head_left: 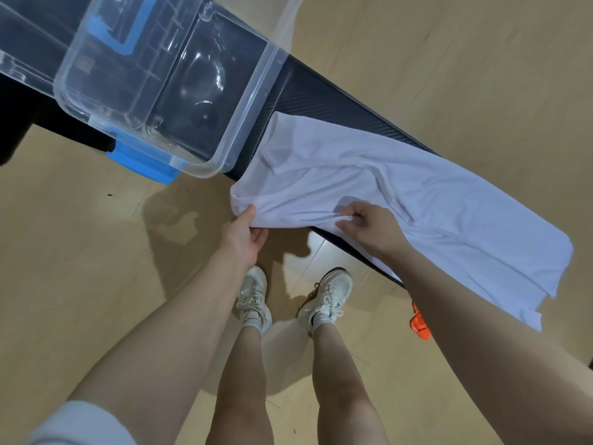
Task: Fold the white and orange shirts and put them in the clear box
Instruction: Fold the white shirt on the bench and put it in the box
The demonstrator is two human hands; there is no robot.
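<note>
The white shirt (pixel 426 200) lies spread along the narrow black table (pixel 324 101), its near edge hanging over the table's front side. My left hand (pixel 248 231) pinches the shirt's left near corner, thumb on top. My right hand (pixel 365 226) pinches a fold of the same near edge a little further right. The clear box (pixel 253 101) stands empty on the table to the left of the shirt, with blue latches. A small piece of the orange shirt (pixel 420 322) shows below the table's edge, mostly hidden behind my right forearm.
A clear lid (pixel 290 20) leans behind the box. The table runs diagonally from upper left to lower right over a light wooden floor (pixel 80 252). My legs and pale sneakers (pixel 253 300) stand close to the table's front edge.
</note>
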